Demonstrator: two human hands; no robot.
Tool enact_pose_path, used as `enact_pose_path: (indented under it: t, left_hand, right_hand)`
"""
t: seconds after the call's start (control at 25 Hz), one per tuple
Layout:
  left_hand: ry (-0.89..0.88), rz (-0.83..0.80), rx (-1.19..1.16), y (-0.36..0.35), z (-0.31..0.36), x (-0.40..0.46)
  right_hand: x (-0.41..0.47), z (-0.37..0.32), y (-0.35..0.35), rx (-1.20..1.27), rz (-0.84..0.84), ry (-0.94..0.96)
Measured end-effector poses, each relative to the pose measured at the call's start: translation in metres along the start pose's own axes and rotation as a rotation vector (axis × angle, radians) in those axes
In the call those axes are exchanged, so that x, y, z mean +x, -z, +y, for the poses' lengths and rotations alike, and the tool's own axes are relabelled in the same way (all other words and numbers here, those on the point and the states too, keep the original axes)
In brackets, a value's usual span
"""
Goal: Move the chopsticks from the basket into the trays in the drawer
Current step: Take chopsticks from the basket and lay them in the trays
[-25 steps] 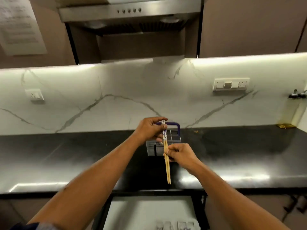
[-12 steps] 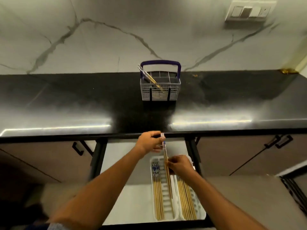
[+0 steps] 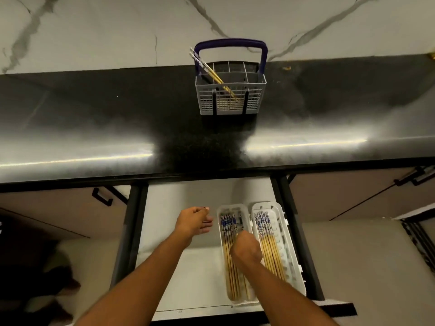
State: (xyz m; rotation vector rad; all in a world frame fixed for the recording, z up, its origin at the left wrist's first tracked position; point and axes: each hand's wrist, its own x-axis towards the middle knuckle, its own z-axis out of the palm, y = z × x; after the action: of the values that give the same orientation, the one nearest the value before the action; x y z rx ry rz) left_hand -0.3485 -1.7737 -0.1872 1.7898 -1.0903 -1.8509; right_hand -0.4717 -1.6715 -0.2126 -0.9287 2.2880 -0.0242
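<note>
Grey basket with blue handle holds two slanted chopsticks. Two white trays lie side by side in the open drawer, filled with bamboo chopsticks.

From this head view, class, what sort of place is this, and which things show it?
Most likely a home kitchen: a dark countertop against a marble-look wall, a cutlery basket holding chopsticks, and an open drawer with trays of chopsticks.

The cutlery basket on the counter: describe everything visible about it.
The basket is light grey, apparently plastic, with gridded walls, inner dividers and a dark blue arched handle. It stands upright on the black countertop near the marble backsplash. Two chopsticks lean diagonally inside, patterned ends sticking out top left. Neither hand touches it.
</note>
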Motion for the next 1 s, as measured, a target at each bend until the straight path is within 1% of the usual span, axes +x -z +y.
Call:
enact_pose_path:
  t: [0.2, 0.32, 0.72, 1.0]
  left_hand:
    - [0.051, -0.024, -0.030, 0.005, -0.004, 0.014]
    - [0.070, -0.036, -0.047, 0.006, 0.000, 0.022]
    - [0.063, -0.054, -0.016, 0.007, 0.009, 0.028]
    - [0.039, -0.042, 0.029, 0.011, 0.004, 0.020]
  right_hand:
    - [0.005, -0.001, -0.007, -0.088, -0.009, -0.002]
    - [0.008, -0.004, -0.006, -0.144, -0.013, 0.049]
    - [-0.001, -0.001, -0.007, -0.217, -0.009, 0.036]
    - [-0.009, 0.001, -0.011, -0.260, -0.015, 0.097]
